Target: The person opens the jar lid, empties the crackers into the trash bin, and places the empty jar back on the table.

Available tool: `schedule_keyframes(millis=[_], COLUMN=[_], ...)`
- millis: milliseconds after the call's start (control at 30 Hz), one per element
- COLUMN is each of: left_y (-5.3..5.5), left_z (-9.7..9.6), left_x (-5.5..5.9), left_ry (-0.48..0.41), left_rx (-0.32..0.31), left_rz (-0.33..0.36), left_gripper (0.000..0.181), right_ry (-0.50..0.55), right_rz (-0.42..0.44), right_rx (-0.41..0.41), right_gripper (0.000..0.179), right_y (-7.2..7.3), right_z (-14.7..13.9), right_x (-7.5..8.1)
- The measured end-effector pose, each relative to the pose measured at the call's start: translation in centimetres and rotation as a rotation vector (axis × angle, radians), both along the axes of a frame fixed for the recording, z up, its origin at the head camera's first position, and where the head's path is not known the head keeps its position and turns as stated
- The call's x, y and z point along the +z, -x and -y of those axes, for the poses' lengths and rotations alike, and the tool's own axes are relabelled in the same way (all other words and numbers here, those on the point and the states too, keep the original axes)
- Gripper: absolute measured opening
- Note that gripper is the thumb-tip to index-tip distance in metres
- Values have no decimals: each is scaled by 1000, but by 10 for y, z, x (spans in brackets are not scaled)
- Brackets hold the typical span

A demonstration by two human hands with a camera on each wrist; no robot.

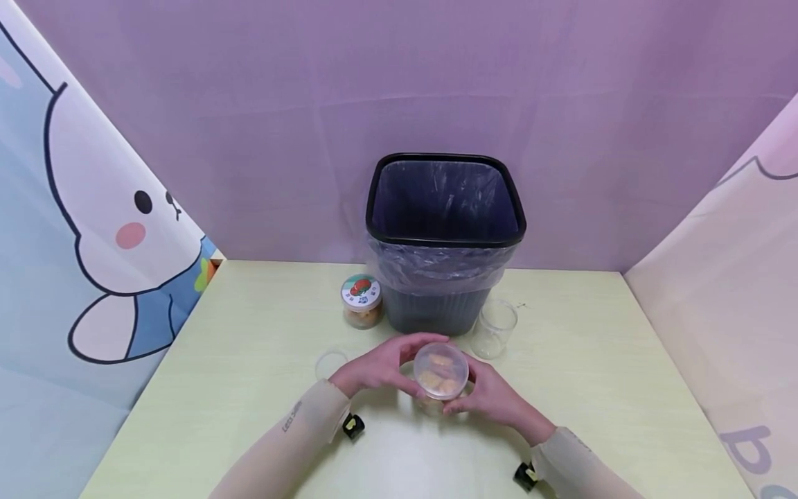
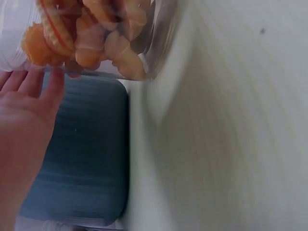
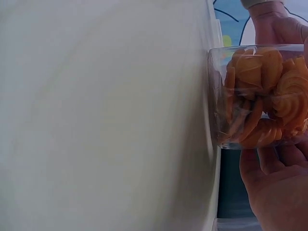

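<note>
A clear plastic jar of piped orange-brown cookies (image 3: 262, 94) is between my two hands, a translucent round lid (image 1: 440, 371) on top. From its left side my left hand (image 1: 385, 364) grips it, thumb near the front and fingers behind. My right hand (image 1: 492, 395) holds the opposite side, its fingertips against the wall in the right wrist view. The jar's base is right at the tabletop in both wrist views. Part of the left hand (image 2: 24, 115) shows under the jar in the left wrist view.
A dark bin (image 1: 436, 305) with a black rim and plastic liner stands behind the hands. Left of it sits a jar with a printed lid (image 1: 362, 291), to its right an uncovered clear jar (image 1: 492, 336). A clear round lid (image 1: 328, 362) lies by the left wrist.
</note>
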State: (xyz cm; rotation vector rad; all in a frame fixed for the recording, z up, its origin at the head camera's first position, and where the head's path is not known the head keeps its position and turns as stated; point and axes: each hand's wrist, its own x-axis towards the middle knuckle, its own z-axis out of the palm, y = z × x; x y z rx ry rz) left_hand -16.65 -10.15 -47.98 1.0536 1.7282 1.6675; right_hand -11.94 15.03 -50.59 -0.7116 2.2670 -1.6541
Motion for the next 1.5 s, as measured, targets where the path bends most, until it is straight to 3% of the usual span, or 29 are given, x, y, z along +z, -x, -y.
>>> schedule_keyframes(millis=[167,567,767,933,1033,1133,1333,1500], left_y=[-10,-44,-60,-69,-70,-67,-52,-32], left_z=[-3,-15,-25,-30,-29,-26,-13,-4], left_x=[0,1,2,1,1,2,0,-3], left_ry=[10,-4,39,43,49,56,25,-25], left_rx=[128,412,569,644,640,596,449,289], left_rz=[-43,-56,-73,-89,-85,-80,-96,-55], left_gripper=[84,85,88,91,91,93,95,97], right_ry=[8,5,-3,-1,3,-2,6,-7], right_rz=[-9,-19,-2,-8,-9,-9,-26,-18], right_rx=[1,1,-15,-13,-10,-7,14,4], right_gripper=[92,91,90,87,87,88,90,90], right_y=[0,-1,-1,-1,-1,-1,1,0], right_z=[1,1,0,1,0,0,1,0], right_x=[1,1,2,1,1,1,0,1])
